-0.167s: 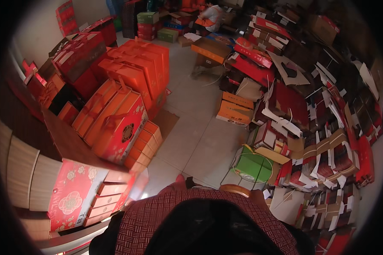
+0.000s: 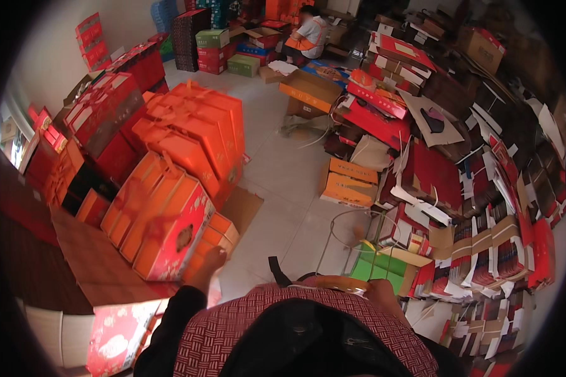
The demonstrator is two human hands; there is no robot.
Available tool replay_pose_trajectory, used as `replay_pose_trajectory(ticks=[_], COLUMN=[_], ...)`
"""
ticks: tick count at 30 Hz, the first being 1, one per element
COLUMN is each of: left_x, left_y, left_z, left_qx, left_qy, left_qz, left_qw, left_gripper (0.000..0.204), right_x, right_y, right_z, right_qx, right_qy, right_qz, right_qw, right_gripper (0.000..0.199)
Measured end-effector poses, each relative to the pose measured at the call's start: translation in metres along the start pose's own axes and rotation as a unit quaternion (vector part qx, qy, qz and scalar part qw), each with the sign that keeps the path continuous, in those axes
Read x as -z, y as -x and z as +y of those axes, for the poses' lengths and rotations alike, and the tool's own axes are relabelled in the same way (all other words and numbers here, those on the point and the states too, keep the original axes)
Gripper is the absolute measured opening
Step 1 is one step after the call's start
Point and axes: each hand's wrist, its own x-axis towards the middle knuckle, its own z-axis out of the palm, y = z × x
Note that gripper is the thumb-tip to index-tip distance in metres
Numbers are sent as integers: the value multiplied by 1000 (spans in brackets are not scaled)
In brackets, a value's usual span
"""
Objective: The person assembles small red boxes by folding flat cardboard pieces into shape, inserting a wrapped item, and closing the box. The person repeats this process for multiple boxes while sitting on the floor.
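Observation:
My left hand (image 2: 214, 259) reaches forward at the lower left, at the near side of the low orange boxes (image 2: 202, 250). Its fingers are small and blurred, so whether it touches or grips a box does not show. Behind it stand orange and red gift boxes (image 2: 163, 210) with ribbon handles. My right hand (image 2: 381, 293) is low, closed at the edge of a stool's round wooden seat (image 2: 343, 284). Thin metal legs and a wire ring (image 2: 333, 235) extend forward from that seat. Part of the right hand is hidden by my patterned red clothing.
Stacked red cartons (image 2: 104, 110) fill the left side. Flattened cardboard bundles (image 2: 484, 235) are piled along the right. A green box (image 2: 377, 267) lies under the wire ring. An orange tray box (image 2: 311, 92) stands farther ahead, and a seated person (image 2: 308, 34) is at the back.
My left hand has come into view beside the low orange boxes. The stool's legs and ring have shifted forward and left, and the whole view has tilted up slightly.

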Motion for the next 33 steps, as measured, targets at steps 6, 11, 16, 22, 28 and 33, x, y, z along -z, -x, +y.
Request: replay_pose_trajectory(ticks=[6,11,16,22,28,33], left_x=[70,93,128,215,329,403], left_y=[-235,-308,-349,-478,-697,-870], left_z=[197,249,236,258,290,343], left_qx=[-151,-80,3,-8,-83,-239], left_qy=[170,99,155,137,156,64], left_qz=[51,70,173,347,336,272], left_qw=[972,989,973,928,925,930], left_gripper=[24,23,22,22,21,25], right_x=[56,169,293,332,402,424], right_y=[-198,-385,-538,-690,-833,-936], right_z=[-14,-23,-79,-126,-185,-232], right_qx=[103,140,179,207,258,239], right_qy=[-9,-43,-155,-166,-125,-126], right_qz=[-6,39,-52,-85,-6,13], right_qw=[995,988,970,960,958,963], right_gripper=[21,26,30,29,26,24])
